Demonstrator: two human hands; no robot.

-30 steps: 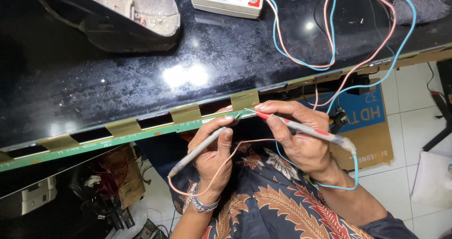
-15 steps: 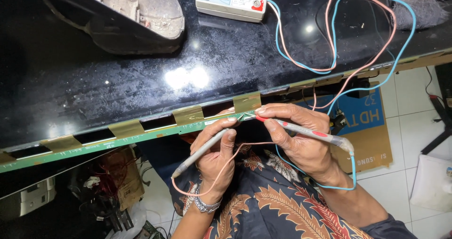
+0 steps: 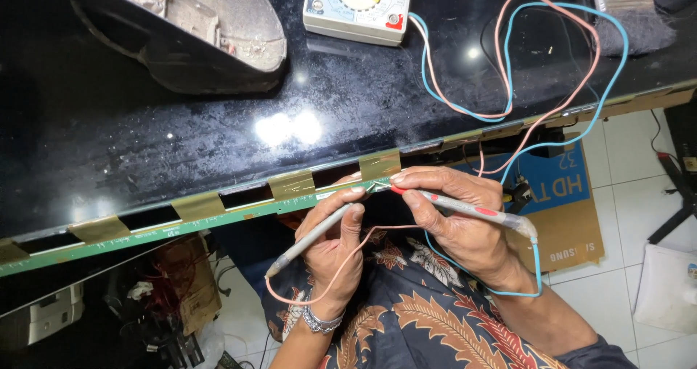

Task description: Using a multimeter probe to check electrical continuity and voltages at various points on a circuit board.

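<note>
While both probe tips sit together at the edge of the green strip board [image 3: 239, 211], the job is keeping them steady; head view only, so everything below comes from that one look down.

Left hand [image 3: 335, 247]: fingers curled shut around the grey probe [image 3: 312, 234], pen-style, thumb and forefinger pinching near the tip; pink lead [image 3: 501, 64] loops from the probe's tail under the wrist and up to the meter [image 3: 357, 6]. Right hand [image 3: 456, 224]: fingers closed on the red-marked probe [image 3: 465, 205], forefinger laid along the top pressing it toward the board; blue lead [image 3: 581, 93] leaves its tail, curls past the wrist, then runs up over the panel.

Both tips meet just right of the gold tape tab [image 3: 380, 165], at the board's lower edge below the dark screen panel [image 3: 181, 136]; exact contact pads too small to tell.

How I'd do it well, as judgement: rest the heels of both hands against the panel edge so the tips don't skate; keep the two metal tips apart on their own pads, they look very close and a bridge would give a false reading; press lightly, the strip board looks thin; leave slack in both leads so they don't tug; meter sits at the far edge, dial partly cropped, so glance up without moving the hands.

Grey dusty housing [image 3: 218, 35] and a brush [image 3: 628, 9] lie well apart, not in the way.
</note>
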